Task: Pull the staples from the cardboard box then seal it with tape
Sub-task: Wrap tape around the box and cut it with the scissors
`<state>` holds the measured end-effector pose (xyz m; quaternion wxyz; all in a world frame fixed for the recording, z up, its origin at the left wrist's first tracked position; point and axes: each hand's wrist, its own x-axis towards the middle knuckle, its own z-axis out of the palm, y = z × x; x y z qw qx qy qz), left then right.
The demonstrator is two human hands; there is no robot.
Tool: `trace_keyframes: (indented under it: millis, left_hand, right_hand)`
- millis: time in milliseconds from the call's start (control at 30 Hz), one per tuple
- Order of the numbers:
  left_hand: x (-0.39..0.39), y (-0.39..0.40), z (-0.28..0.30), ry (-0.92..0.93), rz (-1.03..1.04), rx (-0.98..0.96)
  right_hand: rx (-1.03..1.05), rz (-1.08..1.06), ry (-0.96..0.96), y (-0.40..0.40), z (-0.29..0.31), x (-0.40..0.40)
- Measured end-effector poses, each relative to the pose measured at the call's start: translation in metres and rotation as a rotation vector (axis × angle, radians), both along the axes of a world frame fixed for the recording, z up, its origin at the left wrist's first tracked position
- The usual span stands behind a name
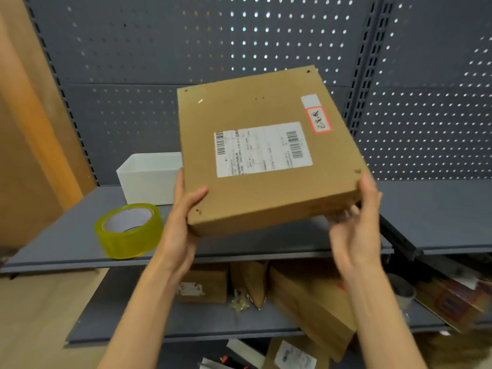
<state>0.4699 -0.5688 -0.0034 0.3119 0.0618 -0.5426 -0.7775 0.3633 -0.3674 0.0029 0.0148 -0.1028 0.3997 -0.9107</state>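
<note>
Cardboard box aloft, tilted; left hand, blurred right hand grip clamping edges; underside hidden.

The cardboard box is matt brown card with a smooth white paper shipping label. The tape roll, near left, is glossy yellowish clear plastic. The white bin looks smooth matt plastic. The shelf and pegboard are matt grey painted metal.
</note>
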Motion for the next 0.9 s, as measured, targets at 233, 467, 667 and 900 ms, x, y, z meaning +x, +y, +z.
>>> trace_keyframes:
  millis: [233, 467, 667, 900]
  left_hand:
    - [0.002, -0.027, -0.008, -0.162, -0.008, 0.007]
    - [-0.007, -0.028, -0.031, -0.269, 0.051, 0.108]
    - [-0.017, -0.032, -0.036, -0.296, 0.058, 0.08]
    - [-0.027, -0.038, -0.042, -0.326, 0.047, 0.082]
  right_hand:
    - [0.418, 0.072, 0.013, 0.008, -0.021, -0.012]
    - [0.534, 0.048, -0.254, -0.004, -0.041, -0.018]
    - [0.571, 0.035, -0.31, -0.013, -0.043, -0.033]
    - [0.622, 0.027, -0.342, -0.018, -0.048, -0.05]
